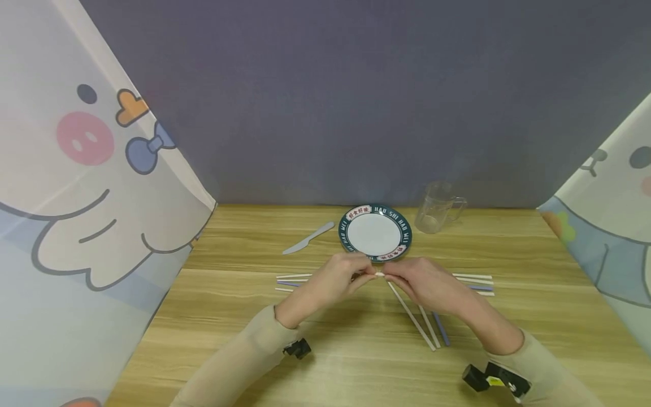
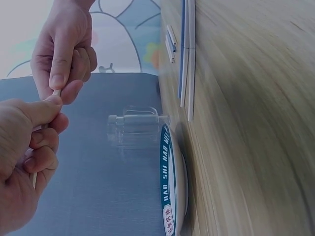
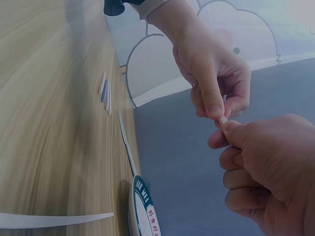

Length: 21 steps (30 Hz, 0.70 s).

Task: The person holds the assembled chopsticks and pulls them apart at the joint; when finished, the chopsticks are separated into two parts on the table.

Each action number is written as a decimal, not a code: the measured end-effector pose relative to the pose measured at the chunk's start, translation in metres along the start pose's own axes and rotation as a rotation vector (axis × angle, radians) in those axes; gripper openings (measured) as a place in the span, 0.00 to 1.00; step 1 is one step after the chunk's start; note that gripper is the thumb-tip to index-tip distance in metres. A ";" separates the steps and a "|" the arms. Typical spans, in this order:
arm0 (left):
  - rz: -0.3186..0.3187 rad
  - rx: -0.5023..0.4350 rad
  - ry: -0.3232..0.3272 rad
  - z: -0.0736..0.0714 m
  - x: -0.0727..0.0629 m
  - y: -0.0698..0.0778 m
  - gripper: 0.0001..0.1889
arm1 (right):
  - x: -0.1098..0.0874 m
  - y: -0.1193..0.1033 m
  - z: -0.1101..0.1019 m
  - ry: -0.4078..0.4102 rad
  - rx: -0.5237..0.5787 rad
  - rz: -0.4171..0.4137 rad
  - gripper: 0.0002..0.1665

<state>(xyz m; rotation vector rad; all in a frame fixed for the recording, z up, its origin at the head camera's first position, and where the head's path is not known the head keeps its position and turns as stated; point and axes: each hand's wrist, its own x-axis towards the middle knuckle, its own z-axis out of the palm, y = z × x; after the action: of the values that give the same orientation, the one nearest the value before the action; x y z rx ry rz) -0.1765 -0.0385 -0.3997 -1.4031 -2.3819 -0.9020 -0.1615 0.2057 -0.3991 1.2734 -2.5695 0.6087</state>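
Note:
Above the table, in front of the plate, my left hand [image 1: 333, 282] and right hand [image 1: 432, 285] meet fingertip to fingertip. Both pinch a thin white stick [image 1: 380, 274] between thumb and forefinger. Only a short length of it shows in the gap, seen also in the right wrist view as a pale stick [image 3: 223, 119]; the rest is covered by fingers. A white end [image 2: 34, 179] pokes out below the curled fingers of my left hand. Under my right hand, long white sticks [image 1: 409, 314] and a purple stick [image 1: 441, 328] lie slanting on the wood.
Shorter white and purple sticks lie left [image 1: 294, 277] and right [image 1: 475, 277] of the hands. Behind stand a green-rimmed white plate [image 1: 373, 234], a pale plastic knife [image 1: 307, 238] and a clear jug [image 1: 432, 217]. A grey partition [image 1: 325, 113] closes off the table's back edge.

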 end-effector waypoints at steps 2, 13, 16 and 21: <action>0.010 0.005 -0.008 0.000 -0.001 -0.001 0.04 | -0.001 0.000 0.000 -0.002 0.014 -0.005 0.12; 0.015 -0.002 -0.007 0.001 0.000 -0.001 0.04 | -0.002 0.000 0.000 0.000 0.018 -0.009 0.16; 0.017 -0.011 -0.011 0.002 0.001 -0.002 0.04 | -0.002 -0.001 0.000 0.005 0.015 -0.010 0.17; 0.027 -0.012 -0.016 0.004 -0.001 -0.004 0.03 | -0.002 0.000 0.001 -0.002 0.016 -0.002 0.14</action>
<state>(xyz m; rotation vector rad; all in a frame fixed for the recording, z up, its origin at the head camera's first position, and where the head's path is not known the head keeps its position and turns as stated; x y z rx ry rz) -0.1792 -0.0382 -0.4046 -1.4487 -2.3670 -0.9025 -0.1598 0.2070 -0.4005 1.2823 -2.5692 0.6297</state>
